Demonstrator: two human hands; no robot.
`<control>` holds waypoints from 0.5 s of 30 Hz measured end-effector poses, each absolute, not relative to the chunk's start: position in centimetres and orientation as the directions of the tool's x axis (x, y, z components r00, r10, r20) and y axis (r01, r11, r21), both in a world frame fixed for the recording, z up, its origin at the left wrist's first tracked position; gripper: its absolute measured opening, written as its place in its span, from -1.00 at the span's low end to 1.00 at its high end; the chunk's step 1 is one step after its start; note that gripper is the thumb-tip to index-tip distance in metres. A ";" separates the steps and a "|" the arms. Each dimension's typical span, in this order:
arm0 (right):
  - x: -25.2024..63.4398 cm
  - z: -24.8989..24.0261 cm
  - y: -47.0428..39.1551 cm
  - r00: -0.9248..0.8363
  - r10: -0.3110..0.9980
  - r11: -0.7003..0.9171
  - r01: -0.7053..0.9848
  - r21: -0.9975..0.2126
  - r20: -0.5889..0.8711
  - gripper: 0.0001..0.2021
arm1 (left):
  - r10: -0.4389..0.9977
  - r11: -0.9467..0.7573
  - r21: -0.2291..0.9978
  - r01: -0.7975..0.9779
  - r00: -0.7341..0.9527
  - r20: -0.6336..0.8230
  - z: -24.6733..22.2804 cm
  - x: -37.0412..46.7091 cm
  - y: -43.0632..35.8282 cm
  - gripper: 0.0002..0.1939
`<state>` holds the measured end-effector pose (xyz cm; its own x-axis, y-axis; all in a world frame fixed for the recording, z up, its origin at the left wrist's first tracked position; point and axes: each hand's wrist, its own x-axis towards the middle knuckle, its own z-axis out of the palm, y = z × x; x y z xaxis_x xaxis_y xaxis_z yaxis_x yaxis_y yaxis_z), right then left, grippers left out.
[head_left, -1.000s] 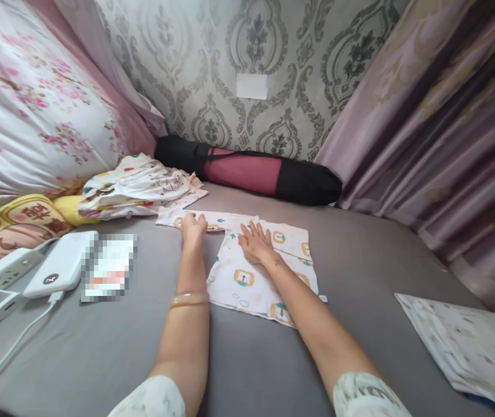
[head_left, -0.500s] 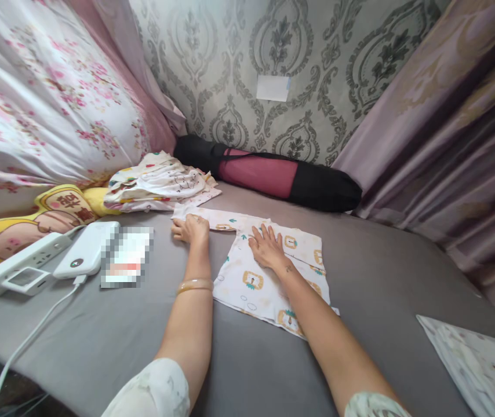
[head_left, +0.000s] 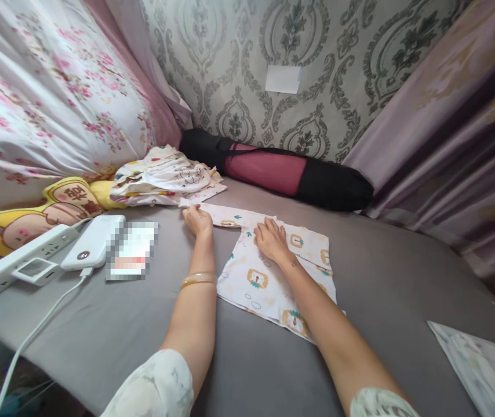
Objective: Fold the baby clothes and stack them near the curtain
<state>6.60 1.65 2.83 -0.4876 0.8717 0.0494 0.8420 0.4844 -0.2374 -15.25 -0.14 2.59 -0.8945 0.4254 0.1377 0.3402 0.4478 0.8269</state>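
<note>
A white baby shirt (head_left: pixel 247 298) with lion faces and green leaf prints lies on the grey sheet, its right part folded inward and one sleeve stretched out to the left. At the end of that sleeve, my left hand (head_left: pixel 199 220) is closed on the cuff, fingers bent around the cloth. Resting on the shirt's upper part near the shoulder is my right hand (head_left: pixel 271 238), palm down, fingers slightly bent and lying on the fabric. A bangle circles my left forearm.
A pile of printed clothes (head_left: pixel 164 179) sits beyond my left hand. Along the wall lies a black and maroon bag (head_left: pixel 269 168). A power strip (head_left: pixel 25 260), power bank (head_left: pixel 95 243) and blurred phone (head_left: pixel 132 252) are at left; folded cloth (head_left: pixel 482 359) lies right.
My left hand has turned and closed on the sleeve's cuff. The fingers of my right hand have drawn closer together on the shirt. The view has shifted slightly.
</note>
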 end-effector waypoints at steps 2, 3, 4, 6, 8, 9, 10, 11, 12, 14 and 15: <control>5.8 3.1 2.1 -0.519 0.846 0.533 0.814 -0.232 0.124 -0.58 | 0.430 0.330 0.901 0.281 -0.895 0.122 2.6 -15.6 0.5 -0.58; 5.5 3.2 2.4 -0.535 0.834 0.551 0.800 -0.238 0.132 -0.59 | 0.429 0.258 0.942 0.215 -0.899 0.088 2.7 -15.7 0.9 -0.57; 5.1 3.4 2.6 -0.549 0.827 0.561 0.790 -0.248 0.124 -0.60 | 0.432 0.176 0.976 0.129 -0.901 0.041 2.7 -15.8 1.3 -0.56; 4.6 3.5 2.8 -0.561 0.823 0.563 0.785 -0.261 0.090 -0.62 | 0.469 0.005 0.998 -0.065 -0.881 -0.059 2.9 -16.1 2.0 -0.49; 4.3 3.6 2.9 -0.556 0.829 0.552 0.795 -0.253 0.063 -0.63 | 0.536 -0.130 0.968 -0.214 -0.836 -0.113 3.3 -16.3 2.4 -0.43; 4.2 3.6 2.9 -0.552 0.832 0.547 0.800 -0.248 0.056 -0.64 | 0.571 -0.182 0.947 -0.264 -0.813 -0.117 3.5 -16.3 2.5 -0.43; 4.2 3.5 2.9 -0.549 0.834 0.543 0.803 -0.247 0.050 -0.63 | 0.599 -0.229 0.926 -0.300 -0.793 -0.109 3.7 -16.4 2.5 -0.43; 4.1 3.5 2.9 -0.547 0.836 0.539 0.804 -0.249 0.042 -0.62 | 0.619 -0.274 0.904 -0.327 -0.779 -0.094 4.0 -16.4 2.4 -0.44; 4.1 3.4 2.9 -0.545 0.838 0.534 0.806 -0.254 0.031 -0.60 | 0.635 -0.317 0.882 -0.349 -0.769 -0.076 4.4 -16.3 2.3 -0.45; 3.9 3.3 3.0 -0.540 0.842 0.521 0.812 -0.263 0.000 -0.56 | 0.668 -0.388 0.841 -0.376 -0.744 -0.024 5.2 -15.9 1.9 -0.49; 3.8 3.3 3.1 -0.535 0.845 0.512 0.818 -0.263 -0.019 -0.53 | 0.688 -0.419 0.824 -0.381 -0.725 0.015 5.8 -15.6 1.7 -0.50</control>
